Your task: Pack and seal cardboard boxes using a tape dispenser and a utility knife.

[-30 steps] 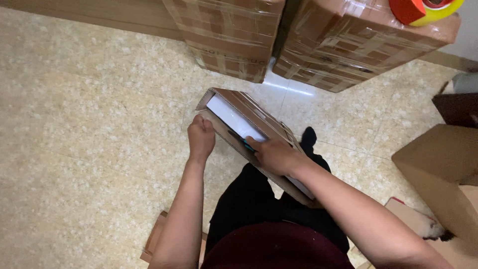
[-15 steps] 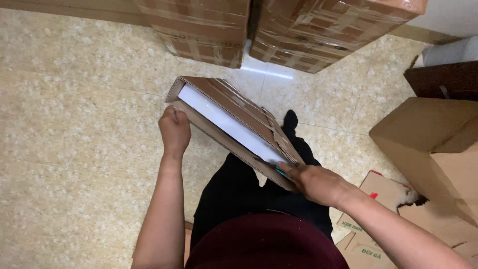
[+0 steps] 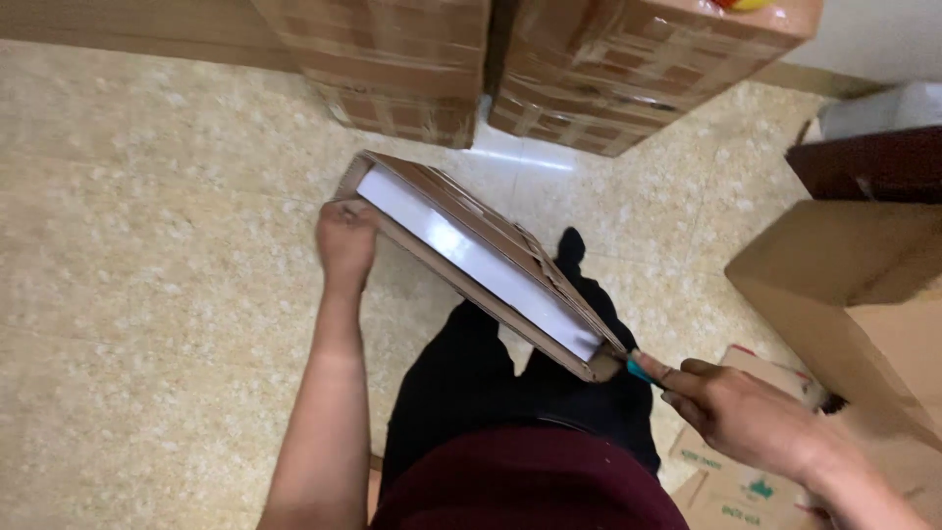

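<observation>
Cardboard flat box [image 3: 471, 257] looks stiff and light; left hand [image 3: 345, 245] clamps its far corner, right hand [image 3: 736, 417] grips a teal-handled cutter [image 3: 638, 372] at its near corner.

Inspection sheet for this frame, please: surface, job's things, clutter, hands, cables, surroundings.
Surface: speckled beige tile floor.
Job's things: flat cardboard parcel, one long side open, white contents showing; held tilted above the person's lap.
Clutter: flattened printed cartons on the floor at right.
Hands: left hand grips the parcel's far corner; right hand holds a teal-handled cutter at the near corner.
Cables: nothing seen.
Surroundings: two tape-wrapped boxes ahead; open brown carton at right.
</observation>
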